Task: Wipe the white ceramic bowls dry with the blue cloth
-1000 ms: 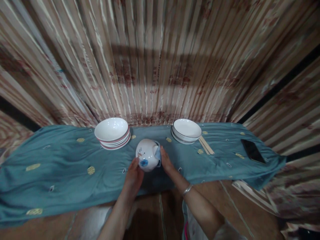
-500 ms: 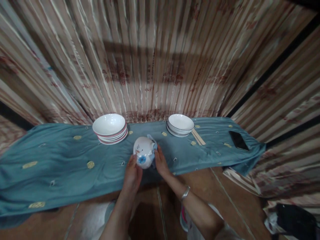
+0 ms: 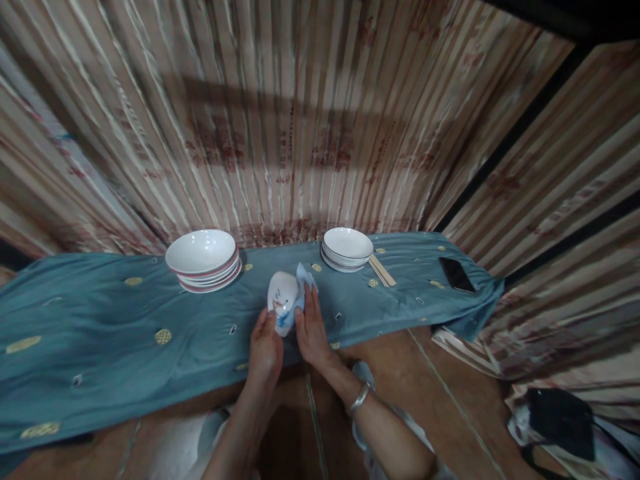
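Note:
A white bowl [image 3: 281,291] with a blue flower and small markings on its outside is tilted between my two hands, above the front of the cloth-covered table. My left hand [image 3: 265,343] is closed on its near left side, thumb against the outer wall. On the other side, my right hand [image 3: 311,327] presses a light blue cloth [image 3: 304,277] to the bowl, fingers pointing away from me. The cloth stands up past the bowl's right edge. My palm and the cloth hide the bowl's right side.
A stack of red-rimmed white bowls [image 3: 204,257] stands at the left on the teal tablecloth [image 3: 115,333]. Further right are a stack of dark-rimmed bowls [image 3: 349,248], wooden chopsticks [image 3: 383,271] and a black phone [image 3: 457,274]. A pleated curtain [image 3: 280,133] hangs behind.
The bowl has turned, so its flower is now partly covered. My right hand and the cloth have slid further over its side. The whole view has shifted slightly to the right.

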The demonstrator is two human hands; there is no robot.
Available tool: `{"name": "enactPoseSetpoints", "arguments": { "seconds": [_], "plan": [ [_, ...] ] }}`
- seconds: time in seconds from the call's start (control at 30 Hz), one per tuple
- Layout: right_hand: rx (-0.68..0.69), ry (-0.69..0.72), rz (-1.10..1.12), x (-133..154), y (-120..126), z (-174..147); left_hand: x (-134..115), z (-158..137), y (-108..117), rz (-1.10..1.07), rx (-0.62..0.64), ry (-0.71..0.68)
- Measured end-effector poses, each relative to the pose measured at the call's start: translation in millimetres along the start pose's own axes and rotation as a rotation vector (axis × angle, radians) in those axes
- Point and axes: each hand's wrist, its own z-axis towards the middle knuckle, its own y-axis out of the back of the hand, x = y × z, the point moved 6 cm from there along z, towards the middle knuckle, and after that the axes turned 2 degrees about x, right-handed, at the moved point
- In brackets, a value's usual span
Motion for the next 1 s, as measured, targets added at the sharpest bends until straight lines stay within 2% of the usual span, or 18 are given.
{"name": "enactPoseSetpoints", "arguments": {
  "seconds": [0.17,0.37,0.57,0.73,1.0],
  "plan": [
    [-0.061,0.020,0.055,4.1,11.8,18.3,-1.2,-6.4,-3.5,0.118,0.012,0.007],
    [-0.130,-0.115,0.139,-13.6,12.3,33.3,-1.0,-8.6,-8.9,0.090,-0.018,0.003],
    [-0.068,-0.206,0.113,-19.0,0.4,29.9,0.0,-2.8,-2.3,0.008,-0.063,0.015],
    [-0.041,-0.121,0.100,-11.0,-11.5,20.6,-6.6,2.0,4.4,-0.088,-0.073,0.031],
    [0.064,0.023,0.030,3.4,-28.0,8.4,-22.7,6.1,23.4,-0.193,-0.132,0.145]
  ]
}}
